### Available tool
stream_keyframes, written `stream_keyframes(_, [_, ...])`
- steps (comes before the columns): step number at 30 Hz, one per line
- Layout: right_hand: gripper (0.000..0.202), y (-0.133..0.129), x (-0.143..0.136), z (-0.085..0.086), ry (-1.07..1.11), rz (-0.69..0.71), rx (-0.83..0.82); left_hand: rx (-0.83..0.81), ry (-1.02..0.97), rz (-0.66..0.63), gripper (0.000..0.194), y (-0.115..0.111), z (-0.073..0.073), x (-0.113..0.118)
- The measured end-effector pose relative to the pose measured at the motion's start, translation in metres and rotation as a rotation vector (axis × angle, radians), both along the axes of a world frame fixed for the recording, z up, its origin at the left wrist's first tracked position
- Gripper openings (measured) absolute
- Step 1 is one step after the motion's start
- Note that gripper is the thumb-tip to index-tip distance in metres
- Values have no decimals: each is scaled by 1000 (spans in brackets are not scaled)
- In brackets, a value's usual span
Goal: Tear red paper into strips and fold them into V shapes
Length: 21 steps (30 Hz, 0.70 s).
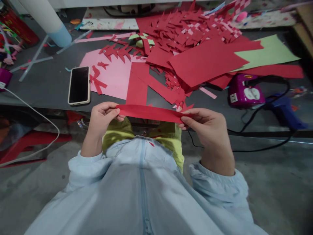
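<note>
We pinch the red strip (149, 113) by both ends — left hand (104, 115) and right hand (206, 121) closed — its long axis crosswise at the near edge of the table (50, 93), roughly parallel (open room lies over our lap (168, 145)).

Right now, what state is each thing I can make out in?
Red paper strip: stretched between both hands
Left hand: pinching one end
Right hand: pinching the other end
Phone: lying face up, screen dark
Pink sheet: flat, partly covered
Red scraps: loosely heaped
Blue glue gun: lying unheld; can't tell whether hot
</note>
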State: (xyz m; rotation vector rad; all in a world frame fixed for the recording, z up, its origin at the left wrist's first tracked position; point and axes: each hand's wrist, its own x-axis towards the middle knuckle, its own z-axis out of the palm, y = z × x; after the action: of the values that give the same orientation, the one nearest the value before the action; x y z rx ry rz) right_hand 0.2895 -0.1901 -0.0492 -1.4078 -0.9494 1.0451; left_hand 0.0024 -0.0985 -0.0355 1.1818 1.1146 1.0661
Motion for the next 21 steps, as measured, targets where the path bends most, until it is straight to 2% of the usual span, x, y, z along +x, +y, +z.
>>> stream_keyframes(7, [6,1,2,-1,-49,31,43,83,-46,12,11,1,-2,3])
stream_keyframes(11, [12,2,7,5,-85,139,0,224,-59,1,3,1,2,-2])
stream_keyframes(17, [29,11,19,37,-282,375,-5,459,105,-157,17,3,26,-15])
stream_keyframes(21, [34,26,0,62,-460,469,53,603,259,-328,32,0,40,-18])
